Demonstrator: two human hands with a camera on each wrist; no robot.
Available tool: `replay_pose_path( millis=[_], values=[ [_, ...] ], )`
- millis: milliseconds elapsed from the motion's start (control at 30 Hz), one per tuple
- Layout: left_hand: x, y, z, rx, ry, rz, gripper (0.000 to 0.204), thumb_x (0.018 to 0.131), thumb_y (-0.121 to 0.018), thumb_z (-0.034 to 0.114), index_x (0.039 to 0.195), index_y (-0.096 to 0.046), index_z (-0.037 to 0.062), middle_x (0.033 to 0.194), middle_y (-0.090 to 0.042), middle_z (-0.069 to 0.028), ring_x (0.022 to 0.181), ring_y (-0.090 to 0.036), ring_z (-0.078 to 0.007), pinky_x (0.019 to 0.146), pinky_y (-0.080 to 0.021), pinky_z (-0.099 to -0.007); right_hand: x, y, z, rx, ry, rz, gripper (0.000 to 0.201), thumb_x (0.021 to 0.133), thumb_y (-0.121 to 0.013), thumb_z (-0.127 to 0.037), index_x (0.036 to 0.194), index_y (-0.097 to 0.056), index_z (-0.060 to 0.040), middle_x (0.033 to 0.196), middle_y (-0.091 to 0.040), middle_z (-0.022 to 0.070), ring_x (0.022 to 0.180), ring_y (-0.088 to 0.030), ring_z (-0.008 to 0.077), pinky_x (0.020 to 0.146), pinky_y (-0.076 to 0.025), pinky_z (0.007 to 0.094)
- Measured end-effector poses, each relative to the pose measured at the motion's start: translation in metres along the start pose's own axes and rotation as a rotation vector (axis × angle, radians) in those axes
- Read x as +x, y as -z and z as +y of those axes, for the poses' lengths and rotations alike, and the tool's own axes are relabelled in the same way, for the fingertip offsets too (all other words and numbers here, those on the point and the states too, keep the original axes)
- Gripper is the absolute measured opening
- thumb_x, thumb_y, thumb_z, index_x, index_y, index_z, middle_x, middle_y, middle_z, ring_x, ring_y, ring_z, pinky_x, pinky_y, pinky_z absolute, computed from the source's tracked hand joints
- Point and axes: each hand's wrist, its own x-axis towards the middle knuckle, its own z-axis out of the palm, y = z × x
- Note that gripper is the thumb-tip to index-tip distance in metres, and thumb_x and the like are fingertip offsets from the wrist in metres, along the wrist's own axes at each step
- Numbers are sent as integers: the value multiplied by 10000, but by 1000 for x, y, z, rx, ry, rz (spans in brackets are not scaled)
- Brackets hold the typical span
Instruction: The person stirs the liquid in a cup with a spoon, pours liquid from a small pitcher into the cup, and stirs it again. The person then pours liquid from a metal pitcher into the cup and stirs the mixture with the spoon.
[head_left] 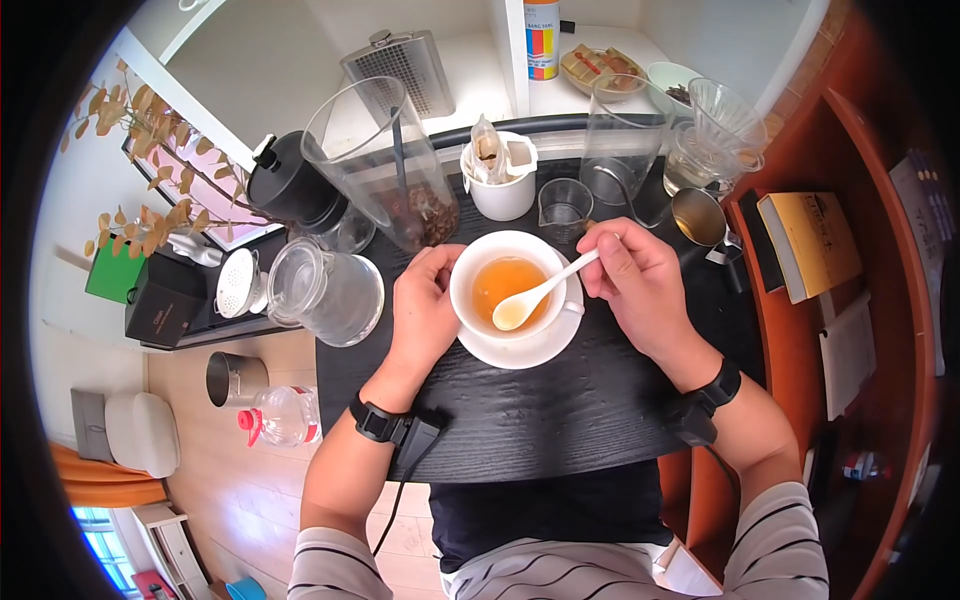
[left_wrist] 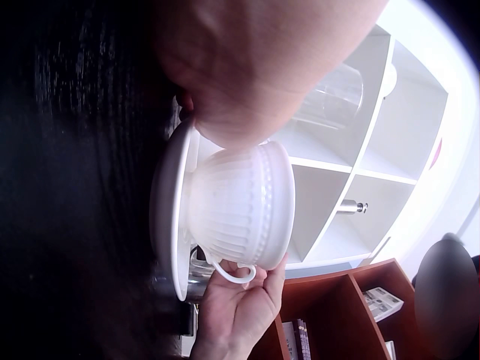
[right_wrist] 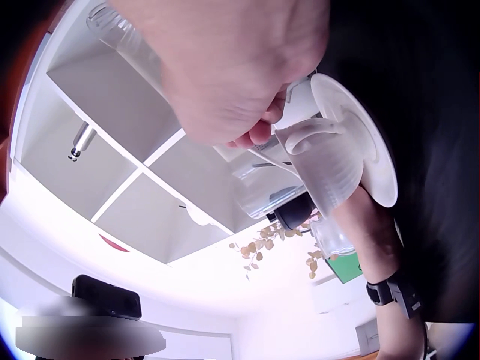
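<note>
A white cup of amber liquid stands on a white saucer on the black table. My right hand pinches the handle of a white spoon, whose bowl is in the liquid. At the cup's left side, my left hand touches the cup or saucer with bent fingers; exactly how the fingertips lie is hidden. The left wrist view shows the cup's ribbed side and the saucer beneath it. In the right wrist view the cup handle is on the right hand's side.
Behind the cup stand a white mug with a drip bag, a small glass beaker and a tall glass with beans. A lidded glass jug is at left, a metal pitcher at right. The table's front edge curves near the body.
</note>
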Motion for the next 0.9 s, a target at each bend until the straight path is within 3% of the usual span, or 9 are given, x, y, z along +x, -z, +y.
replay_pose_path(
  millis=[133,333,533,633,700,900],
  values=[
    [0,-1,1,-19,-7,8,233,889,-780,64,1120,-788,28,836,-641,-46,664,-543,-113,646,-473,-276,-2,2,-3,-23,30,-2,297,1144,-595,-297,1136,-710,-23,842,-669,-16,763,-584,39,683,-457,200],
    [0,-1,-2,-17,-13,5,218,893,-772,60,1108,-785,28,820,-626,-44,654,-528,-114,632,-458,-281,-1,0,-2,-108,240,-24,261,1144,-591,-230,1140,-714,0,958,-674,14,824,-590,60,733,-495,229],
    [0,0,1,-7,-17,4,214,893,-768,64,1104,-784,31,795,-602,-44,650,-523,-119,629,-453,-284,-1,1,4,-500,384,-48,182,1112,-624,-126,1171,-726,13,982,-675,28,827,-606,77,730,-499,236],
    [0,0,1,-5,-18,4,211,894,-765,62,1102,-784,32,792,-599,-43,650,-522,-118,628,-453,-284,-4,-6,5,-511,327,-45,178,1113,-617,-121,1154,-728,11,934,-673,22,789,-608,71,713,-501,232],
    [0,0,0,-2,-14,7,210,895,-764,60,1102,-783,31,793,-598,-43,651,-522,-118,628,-452,-283,-6,-9,2,-260,120,-18,196,1117,-616,-148,1154,-728,9,864,-665,11,750,-601,62,691,-495,224],
    [0,0,0,0,-10,2,210,900,-758,55,1108,-783,31,804,-608,-44,657,-527,-116,632,-455,-277,-2,-4,-1,-52,-126,-15,235,1137,-576,-187,1136,-725,-5,824,-661,3,726,-593,57,665,-477,205]
  ],
)
